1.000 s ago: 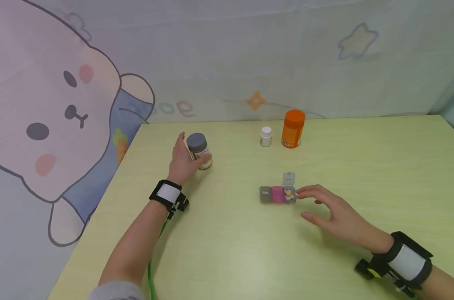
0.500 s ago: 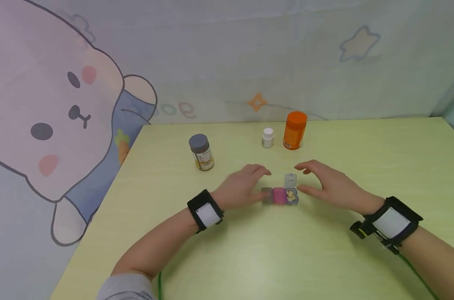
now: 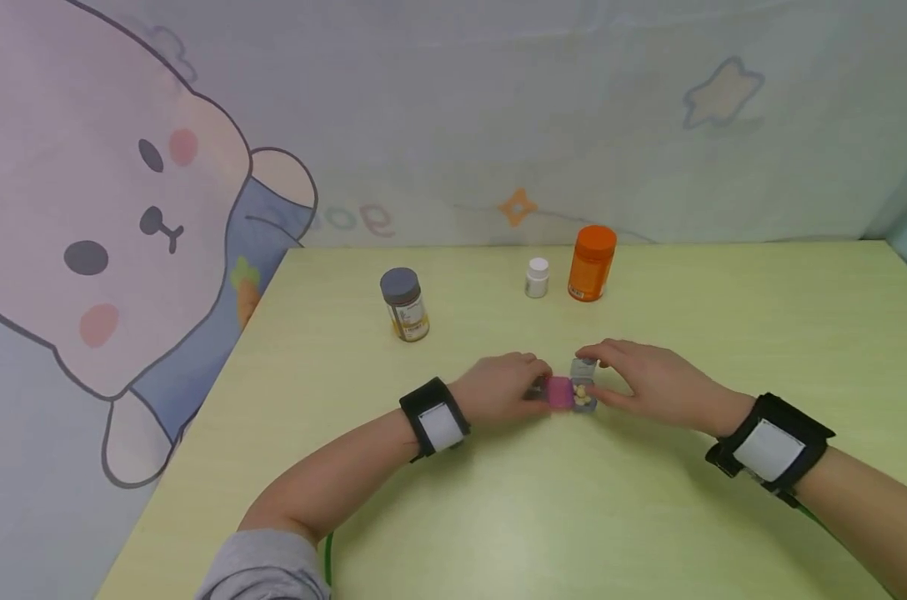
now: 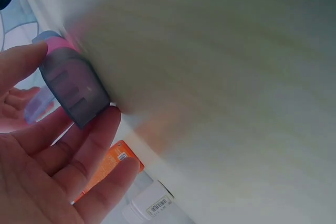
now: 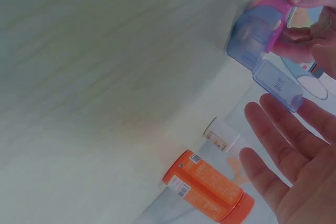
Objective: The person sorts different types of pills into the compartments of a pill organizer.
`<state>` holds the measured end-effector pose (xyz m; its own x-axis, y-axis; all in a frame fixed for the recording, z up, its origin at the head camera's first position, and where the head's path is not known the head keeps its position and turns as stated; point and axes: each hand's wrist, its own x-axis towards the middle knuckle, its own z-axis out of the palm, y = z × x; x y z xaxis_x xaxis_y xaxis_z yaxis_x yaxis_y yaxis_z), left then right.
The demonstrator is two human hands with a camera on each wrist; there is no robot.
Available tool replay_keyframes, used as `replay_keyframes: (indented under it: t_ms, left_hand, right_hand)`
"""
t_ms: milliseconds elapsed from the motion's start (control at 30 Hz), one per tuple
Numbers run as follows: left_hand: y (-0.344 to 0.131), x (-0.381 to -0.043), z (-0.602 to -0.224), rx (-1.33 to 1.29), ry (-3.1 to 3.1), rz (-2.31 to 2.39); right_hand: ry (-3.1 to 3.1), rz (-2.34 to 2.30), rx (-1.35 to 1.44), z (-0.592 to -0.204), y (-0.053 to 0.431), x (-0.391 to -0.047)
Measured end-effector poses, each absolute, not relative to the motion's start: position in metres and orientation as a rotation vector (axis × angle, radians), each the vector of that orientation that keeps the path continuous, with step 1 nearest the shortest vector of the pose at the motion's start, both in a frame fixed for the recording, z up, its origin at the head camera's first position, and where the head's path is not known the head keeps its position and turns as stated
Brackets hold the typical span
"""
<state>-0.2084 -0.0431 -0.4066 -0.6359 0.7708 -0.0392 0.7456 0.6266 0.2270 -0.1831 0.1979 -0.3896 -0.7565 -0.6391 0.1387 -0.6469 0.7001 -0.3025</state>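
A small pill organizer [image 3: 560, 392] sits at the middle of the table, with grey, pink and blue compartments in a row. My left hand [image 3: 498, 388] grips its grey end between thumb and fingers, as the left wrist view also shows. The blue compartment [image 5: 252, 38] has its clear lid [image 5: 278, 85] up, and pale yellow pills [image 3: 580, 392] lie inside. My right hand [image 3: 659, 383] is at that end, its fingers [image 5: 278, 135] fairly straight, with fingertips right at the raised lid and the thumb beside the compartment.
Behind the hands stand a grey-capped bottle [image 3: 406, 307] on the left, a small white bottle [image 3: 537, 278] and an orange bottle [image 3: 592, 265]. A printed curtain [image 3: 438, 108] hangs along the table's [image 3: 498, 517] back edge.
My left hand has let go of the grey-capped bottle, moved right and gripped the pill organizer's grey end. My right hand has shifted to the open lid.
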Motion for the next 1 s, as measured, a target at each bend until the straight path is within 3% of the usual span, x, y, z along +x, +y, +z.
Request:
replay_keyframes:
  t_ms: [433,800,1000]
  left_hand:
    - [-0.04,-0.207,-0.401,1.238,2.71,0.271]
    - [-0.042,-0.205,-0.398,1.233,2.735,0.294]
    - [-0.04,-0.208,-0.404,1.227,2.72,0.316]
  right_hand:
    - [-2.672,0.239,1.314,-0.403,0.205,-0.165]
    - [-2.594,-0.041,1.395,-0.386,0.179,-0.157]
    - [-2.719,0.156,1.256,-0.388,0.178,-0.169]
